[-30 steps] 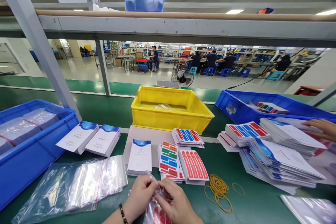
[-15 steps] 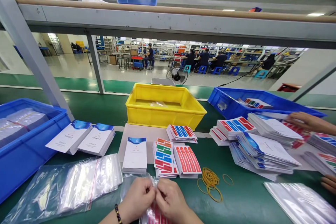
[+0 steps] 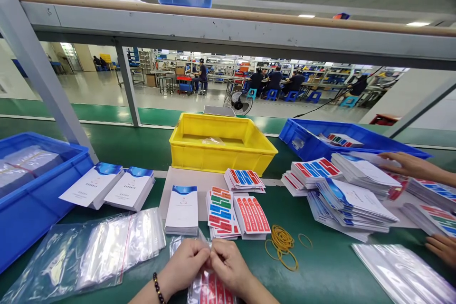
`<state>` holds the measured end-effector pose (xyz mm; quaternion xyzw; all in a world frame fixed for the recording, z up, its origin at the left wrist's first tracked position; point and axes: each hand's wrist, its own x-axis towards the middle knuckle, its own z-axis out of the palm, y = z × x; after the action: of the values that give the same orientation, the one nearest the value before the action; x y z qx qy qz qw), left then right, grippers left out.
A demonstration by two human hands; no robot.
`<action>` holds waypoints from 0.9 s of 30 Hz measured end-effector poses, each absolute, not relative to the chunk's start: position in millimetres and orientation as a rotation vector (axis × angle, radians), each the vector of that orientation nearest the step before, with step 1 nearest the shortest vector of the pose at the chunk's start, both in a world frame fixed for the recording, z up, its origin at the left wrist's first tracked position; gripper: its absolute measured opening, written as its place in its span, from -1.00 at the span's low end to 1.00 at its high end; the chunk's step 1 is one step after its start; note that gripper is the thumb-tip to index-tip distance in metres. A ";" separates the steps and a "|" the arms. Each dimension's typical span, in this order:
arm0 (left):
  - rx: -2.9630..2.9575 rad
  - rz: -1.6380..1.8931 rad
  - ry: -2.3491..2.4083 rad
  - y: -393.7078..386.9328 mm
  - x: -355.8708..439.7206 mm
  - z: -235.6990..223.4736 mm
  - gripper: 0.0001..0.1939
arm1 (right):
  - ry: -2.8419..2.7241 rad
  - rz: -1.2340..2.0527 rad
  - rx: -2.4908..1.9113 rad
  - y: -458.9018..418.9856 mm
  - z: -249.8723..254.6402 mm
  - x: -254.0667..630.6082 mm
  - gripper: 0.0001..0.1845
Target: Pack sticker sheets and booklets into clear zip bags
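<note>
A clear plastic bag (image 3: 194, 292) with red printed sticker sheets (image 3: 213, 289) inside lies at the near edge. My left hand (image 3: 188, 261), with a beaded bracelet on its wrist, pinches the bag's upper edge. Close against it, my right hand (image 3: 230, 263) grips the same edge; the fingertips hide the exact spot. Just beyond stand a stack of white booklets (image 3: 181, 211), a stack of multicoloured sticker sheets (image 3: 221, 211) and a stack of red sticker sheets (image 3: 251, 216). Yellow rubber bands (image 3: 282, 242) lie to the right.
Clear bags (image 3: 107, 251) and two booklet stacks (image 3: 130, 187) lie left, beside a blue bin (image 3: 42, 199). A yellow bin (image 3: 221, 154) stands ahead, another blue bin (image 3: 302, 145) right of it. A co-worker's hands (image 3: 402, 164) are among stacks at right. A shelf beam (image 3: 231, 21) crosses overhead.
The view has shifted slightly. My hands stay together on the bag's edge, and more of the red sheets inside shows below them. The co-worker's hands have barely moved.
</note>
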<state>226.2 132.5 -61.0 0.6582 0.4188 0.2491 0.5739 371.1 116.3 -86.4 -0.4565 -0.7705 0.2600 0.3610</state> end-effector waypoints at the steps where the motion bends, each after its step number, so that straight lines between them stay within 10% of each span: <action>1: 1.503 0.568 0.949 132.3 225.9 -60.4 -0.66 | -1.950 0.774 -1.152 116.4 -85.1 371.5 -0.69; 15: 1.425 0.507 0.854 130.8 220.6 -61.3 -0.57 | -1.695 1.502 -0.987 112.8 -79.5 377.3 -0.43; 27: 1.329 0.674 1.024 133.2 222.9 -63.9 -0.69 | -1.274 1.402 -1.161 119.9 -89.6 376.1 -0.48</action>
<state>222.9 133.2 -63.9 0.5776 0.4452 0.2931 0.6183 376.1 119.9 -89.6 -0.4681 -0.5138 0.5656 0.4438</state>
